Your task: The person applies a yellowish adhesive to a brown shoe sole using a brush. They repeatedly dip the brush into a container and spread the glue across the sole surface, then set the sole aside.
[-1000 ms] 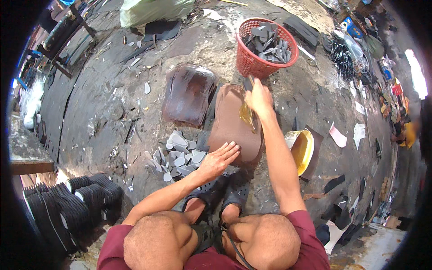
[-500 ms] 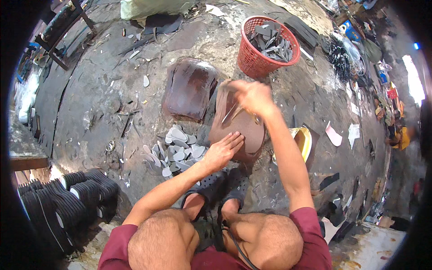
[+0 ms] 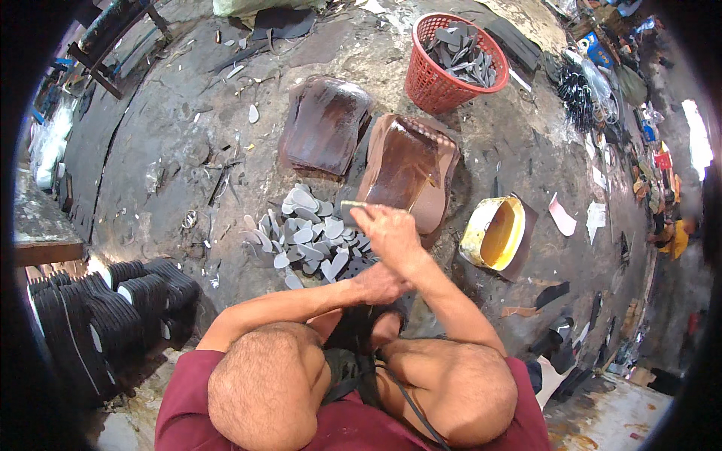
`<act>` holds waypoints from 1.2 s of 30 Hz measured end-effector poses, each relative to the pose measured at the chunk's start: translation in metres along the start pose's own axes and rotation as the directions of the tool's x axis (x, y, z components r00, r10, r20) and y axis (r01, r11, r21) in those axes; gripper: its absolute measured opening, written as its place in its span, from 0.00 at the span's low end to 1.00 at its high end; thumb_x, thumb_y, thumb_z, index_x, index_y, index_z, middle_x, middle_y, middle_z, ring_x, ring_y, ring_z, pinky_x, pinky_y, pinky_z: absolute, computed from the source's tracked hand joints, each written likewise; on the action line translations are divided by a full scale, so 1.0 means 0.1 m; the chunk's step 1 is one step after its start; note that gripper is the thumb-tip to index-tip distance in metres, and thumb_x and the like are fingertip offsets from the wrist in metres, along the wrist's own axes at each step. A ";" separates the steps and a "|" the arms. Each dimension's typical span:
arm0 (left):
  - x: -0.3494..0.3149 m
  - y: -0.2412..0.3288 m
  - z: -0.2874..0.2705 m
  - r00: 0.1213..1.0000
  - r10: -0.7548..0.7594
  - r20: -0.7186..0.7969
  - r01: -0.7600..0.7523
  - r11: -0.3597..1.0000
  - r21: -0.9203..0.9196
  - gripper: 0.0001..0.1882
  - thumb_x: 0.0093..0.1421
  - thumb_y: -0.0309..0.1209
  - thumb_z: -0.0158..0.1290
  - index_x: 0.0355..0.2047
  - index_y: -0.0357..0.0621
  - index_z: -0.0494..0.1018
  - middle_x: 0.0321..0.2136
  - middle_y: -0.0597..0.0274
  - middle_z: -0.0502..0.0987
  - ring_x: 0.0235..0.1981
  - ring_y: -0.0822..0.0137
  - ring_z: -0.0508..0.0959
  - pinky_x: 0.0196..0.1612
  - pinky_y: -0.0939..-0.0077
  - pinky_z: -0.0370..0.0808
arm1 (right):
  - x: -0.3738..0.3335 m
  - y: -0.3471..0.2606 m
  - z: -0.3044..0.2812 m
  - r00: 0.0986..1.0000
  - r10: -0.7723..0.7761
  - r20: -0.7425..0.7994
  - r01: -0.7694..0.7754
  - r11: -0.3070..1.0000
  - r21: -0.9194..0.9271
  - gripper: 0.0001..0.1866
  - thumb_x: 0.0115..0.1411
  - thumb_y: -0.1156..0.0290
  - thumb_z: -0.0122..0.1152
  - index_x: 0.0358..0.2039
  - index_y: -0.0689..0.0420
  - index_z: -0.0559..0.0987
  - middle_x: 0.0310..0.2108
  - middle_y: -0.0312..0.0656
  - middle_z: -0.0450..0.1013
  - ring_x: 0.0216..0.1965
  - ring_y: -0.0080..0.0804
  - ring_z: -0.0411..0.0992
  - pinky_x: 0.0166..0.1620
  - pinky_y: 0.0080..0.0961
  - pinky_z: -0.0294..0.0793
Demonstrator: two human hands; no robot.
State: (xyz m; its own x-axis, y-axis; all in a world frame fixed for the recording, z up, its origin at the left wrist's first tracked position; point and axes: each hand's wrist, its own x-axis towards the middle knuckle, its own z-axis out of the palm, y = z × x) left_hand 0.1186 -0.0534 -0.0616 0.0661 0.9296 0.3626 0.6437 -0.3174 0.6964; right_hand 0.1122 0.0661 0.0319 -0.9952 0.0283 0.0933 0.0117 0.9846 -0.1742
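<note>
My right hand (image 3: 391,234) is closed on a small flat spreader (image 3: 352,204) with a yellowish edge, just off the near-left side of a stack of brown sheets (image 3: 398,161). Most of the top sheet is coated with a wet, shiny brown film; its near right corner looks dull. Below the right wrist lies my left hand (image 3: 376,286), its fingers mostly hidden by the right forearm. A pile of grey teardrop-shaped pieces (image 3: 304,237) lies left of my hands. To the right stands a tub (image 3: 474,240) with yellow-brown glue-like liquid inside.
Another stack of shiny brown sheets (image 3: 325,124) lies farther left. A red plastic basket (image 3: 444,94) at the back holds more grey pieces. Rows of black soles (image 3: 113,323) stand at the lower left. Scraps, including a pink piece (image 3: 562,216), litter the floor at right.
My left hand has left the brown sheet and drawn back toward me. My right hand has swept from the sheet's far side to its near left. The sheet now shows a wet coating.
</note>
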 end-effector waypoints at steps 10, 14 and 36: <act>0.61 -0.04 -0.65 0.988 -0.143 -0.050 0.151 0.903 0.403 0.28 0.56 0.25 0.53 0.59 0.38 0.72 0.66 0.54 0.69 0.67 0.59 0.70 0.43 0.70 0.84 | 0.16 1.17 -0.92 0.918 0.291 -0.270 -0.111 0.841 0.529 0.23 0.51 0.78 0.64 0.48 0.47 0.84 0.46 0.37 0.83 0.47 0.41 0.80 0.51 0.36 0.79; 0.50 -0.28 -0.45 0.990 -0.138 -0.017 0.128 0.852 0.508 0.29 0.55 0.23 0.53 0.60 0.40 0.71 0.65 0.56 0.71 0.67 0.62 0.69 0.42 0.73 0.83 | 0.56 1.87 -0.35 0.987 -0.005 -0.159 0.064 0.929 0.364 0.23 0.49 0.78 0.61 0.45 0.41 0.87 0.46 0.36 0.82 0.48 0.41 0.80 0.52 0.36 0.79; 0.57 -0.15 -0.55 0.975 -0.197 -0.103 0.222 0.881 0.418 0.23 0.55 0.22 0.54 0.53 0.42 0.76 0.60 0.59 0.75 0.63 0.63 0.73 0.41 0.67 0.84 | -0.27 1.82 -1.03 0.783 0.433 0.446 -0.521 0.849 0.089 0.25 0.57 0.65 0.62 0.57 0.39 0.79 0.46 0.48 0.81 0.52 0.49 0.77 0.54 0.44 0.76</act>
State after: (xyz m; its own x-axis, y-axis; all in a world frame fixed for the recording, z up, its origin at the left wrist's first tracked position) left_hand 0.0708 -0.0062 -0.0175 -0.1407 0.9496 0.2800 0.9006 0.0053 0.4346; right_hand 0.1508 0.2618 0.0986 -0.8174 0.3719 -0.4399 0.5195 0.8059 -0.2839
